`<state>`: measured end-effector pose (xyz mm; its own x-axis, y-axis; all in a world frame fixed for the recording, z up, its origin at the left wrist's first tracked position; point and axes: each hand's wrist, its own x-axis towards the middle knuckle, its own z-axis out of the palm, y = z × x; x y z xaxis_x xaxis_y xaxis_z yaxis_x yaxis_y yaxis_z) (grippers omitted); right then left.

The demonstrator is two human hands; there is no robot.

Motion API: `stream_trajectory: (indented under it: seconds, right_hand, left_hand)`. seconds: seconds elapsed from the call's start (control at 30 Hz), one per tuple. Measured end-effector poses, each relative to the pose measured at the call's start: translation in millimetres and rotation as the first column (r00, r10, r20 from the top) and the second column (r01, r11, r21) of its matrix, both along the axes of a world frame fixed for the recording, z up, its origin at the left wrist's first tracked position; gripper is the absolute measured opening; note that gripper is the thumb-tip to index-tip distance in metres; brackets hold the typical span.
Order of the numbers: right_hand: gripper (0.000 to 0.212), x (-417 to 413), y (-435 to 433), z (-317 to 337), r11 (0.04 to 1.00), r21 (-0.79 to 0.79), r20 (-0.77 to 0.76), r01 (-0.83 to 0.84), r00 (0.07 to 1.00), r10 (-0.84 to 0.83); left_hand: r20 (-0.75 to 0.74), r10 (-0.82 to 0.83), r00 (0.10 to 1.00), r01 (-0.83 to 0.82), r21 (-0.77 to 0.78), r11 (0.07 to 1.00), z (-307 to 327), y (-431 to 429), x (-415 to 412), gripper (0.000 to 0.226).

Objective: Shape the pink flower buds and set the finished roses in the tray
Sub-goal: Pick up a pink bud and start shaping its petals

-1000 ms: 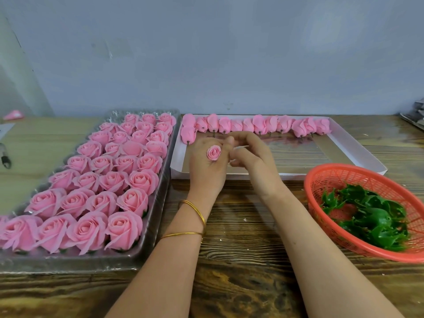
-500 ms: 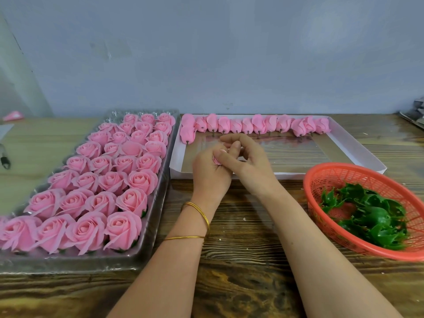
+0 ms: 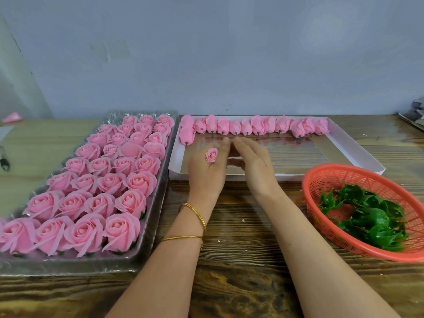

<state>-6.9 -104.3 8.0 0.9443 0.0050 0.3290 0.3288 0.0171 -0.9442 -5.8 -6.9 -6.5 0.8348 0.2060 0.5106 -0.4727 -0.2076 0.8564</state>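
Done: tray (image 3: 68, 266) nearly filled with finished roses (image 3: 128, 200) | Left: far row of buds (image 3: 257, 126) unshaped | right hand (image 3: 257, 166) spread flat | left hand (image 3: 206, 173): small rose (image 3: 211, 154) on it, grip cannot be told

Left hand (image 3: 206, 175): fingers straight, reaching into the white box (image 3: 358, 154); a small rose (image 3: 211, 154) sits at its knuckles.
Right hand (image 3: 255, 167): fingers straight, just beside the left hand.
Buds (image 3: 257, 126): one row along the box's far wall, near both hands' fingertips.
Tray (image 3: 156, 216): left on the table (image 3: 241, 226), filled with finished roses (image 3: 135, 182).
Basket (image 3: 321, 177): near right, orange, holding green leaves (image 3: 367, 216).
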Motion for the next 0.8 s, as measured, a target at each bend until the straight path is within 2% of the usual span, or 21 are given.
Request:
stream_trajectory:
  seconds: [0.13, 0.27, 0.33, 0.43, 0.63, 0.8]
  right_hand:
    - [0.021, 1, 0, -1, 0.995, -0.095, 0.005, 0.02, 1.0, -0.02]
    - [0.026, 0, 2, -5, 0.972, -0.218, 0.029, -0.086, 0.995, 0.094]
    - [0.031, 1, 3, -9, 0.963, -0.227, 0.011, -0.149, 0.988, 0.155]
    - [0.038, 2, 5, -13, 0.957, -0.25, 0.027, -0.149, 0.987, 0.161]
    - [0.028, 2, 7, -15, 0.962, -0.262, 0.047, -0.073, 0.995, 0.088]
    - [0.033, 2, 2, -11, 0.966, -0.224, 0.017, -0.125, 0.991, 0.132]
  left_hand:
    - [-0.046, 0.036, 0.998, -0.041, -0.094, 0.995, 0, 2, 4, 0.037]
    - [-0.114, -0.034, 0.993, 0.004, -0.253, 0.967, 1, 2, 5, 0.039]
    - [-0.123, -0.073, 0.99, 0.03, -0.315, 0.949, 3, 1, 3, 0.041]
    - [-0.139, -0.122, 0.983, 0.061, -0.38, 0.923, 5, 0, 2, 0.043]
    - [-0.141, -0.209, 0.968, 0.137, -0.399, 0.906, 4, 0, 1, 0.045]
    - [-0.091, -0.241, 0.966, 0.185, -0.401, 0.897, 3, 3, 3, 0.054]
